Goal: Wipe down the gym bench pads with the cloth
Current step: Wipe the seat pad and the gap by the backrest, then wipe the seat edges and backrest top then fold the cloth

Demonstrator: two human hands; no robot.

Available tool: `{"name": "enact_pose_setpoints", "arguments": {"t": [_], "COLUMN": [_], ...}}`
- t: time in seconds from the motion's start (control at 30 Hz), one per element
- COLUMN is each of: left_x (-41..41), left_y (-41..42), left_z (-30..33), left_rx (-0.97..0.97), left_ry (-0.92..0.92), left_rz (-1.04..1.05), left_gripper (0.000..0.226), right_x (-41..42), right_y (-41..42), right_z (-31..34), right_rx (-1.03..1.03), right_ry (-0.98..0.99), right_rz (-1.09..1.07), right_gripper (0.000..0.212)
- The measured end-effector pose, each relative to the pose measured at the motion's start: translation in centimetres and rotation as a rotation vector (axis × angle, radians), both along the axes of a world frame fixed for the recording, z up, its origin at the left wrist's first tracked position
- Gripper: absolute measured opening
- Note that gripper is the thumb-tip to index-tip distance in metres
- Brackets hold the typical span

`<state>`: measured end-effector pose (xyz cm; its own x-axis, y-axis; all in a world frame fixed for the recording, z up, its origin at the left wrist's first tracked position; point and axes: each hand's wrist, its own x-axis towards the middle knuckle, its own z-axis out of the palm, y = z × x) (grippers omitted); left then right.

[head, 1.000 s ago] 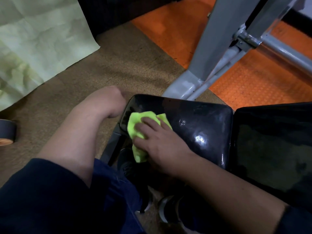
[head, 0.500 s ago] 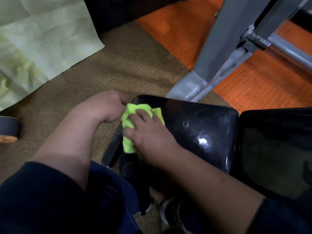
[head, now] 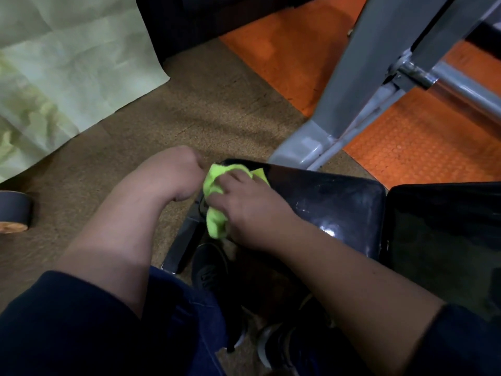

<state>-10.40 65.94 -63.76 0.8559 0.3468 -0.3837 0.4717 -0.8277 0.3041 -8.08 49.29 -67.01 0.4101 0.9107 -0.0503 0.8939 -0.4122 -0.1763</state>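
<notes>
Left hand (head: 179,172): fingers curled at the left end of the glossy black vinyl seat pad (head: 330,204); grip contents cannot be determined. Right hand (head: 244,210): fingers bent over the crumpled lime-green cloth (head: 215,198), pressing it on the pad's left edge. Second black pad (head: 444,240) adjoins at 3 o'clock. Grey steel frame (head: 360,85) stands at 1 o'clock.
</notes>
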Motion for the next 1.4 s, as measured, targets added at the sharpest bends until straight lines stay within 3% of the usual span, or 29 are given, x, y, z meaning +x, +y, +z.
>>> {"name": "enact_pose_setpoints", "arguments": {"t": [0.07, 0.23, 0.37, 0.57, 0.7, 0.9, 1.07, 1.17, 1.23, 1.4], "left_x": [0.1, 0.2, 0.6, 0.7, 0.8, 0.9, 1.0, 1.3, 1.5, 1.5], "left_y": [-0.3, -0.4, -0.5, -0.3, -0.7, -0.6, -0.9, -1.7, -2.1, -2.1], "left_z": [0.1, 0.1, 0.1, -0.1, 0.2, 0.2, 0.1, 0.0, -0.2, -1.0], "left_rx": [0.008, 0.033, 0.041, 0.052, 0.049, 0.039, -0.004, -0.014, -0.026, -0.076], "left_ry": [-0.028, -0.026, -0.031, -0.038, -0.047, -0.029, -0.035, -0.043, -0.036, 0.016], "left_rz": [0.016, 0.006, 0.012, 0.018, 0.030, 0.048, 0.021, -0.032, -0.062, -0.099], "left_gripper": [0.030, 0.024, 0.024, 0.029, 0.033, 0.040, 0.042, 0.039, 0.039, 0.042], "right_x": [0.5, 0.9, 2.7, 4.2, 5.2, 6.3, 11.7, 12.9, 12.9, 13.7], "right_y": [1.4, 0.6, 2.2, 1.0, 2.5, -1.3, -10.4, -14.4, -15.8, -17.2], "right_z": [0.3, -0.1, 0.6, 0.0, 0.1, 1.2, 3.8, 3.0, 1.8, 1.3], "right_rx": [-0.013, -0.033, -0.016, -0.031, 0.023, -0.005, 0.060, -0.109, -0.178, -0.124], "right_ry": [0.011, 0.041, 0.065, 0.147, 0.146, 0.231, 0.163, 0.141, 0.227, 0.423], "right_rz": [-0.083, 0.069, -0.119, -0.059, -0.253, -0.095, -0.536, -0.735, -0.766, -0.763], "right_gripper": [0.045, 0.043, 0.036, 0.039, 0.033, 0.043, 0.034, 0.030, 0.028, 0.035]}}
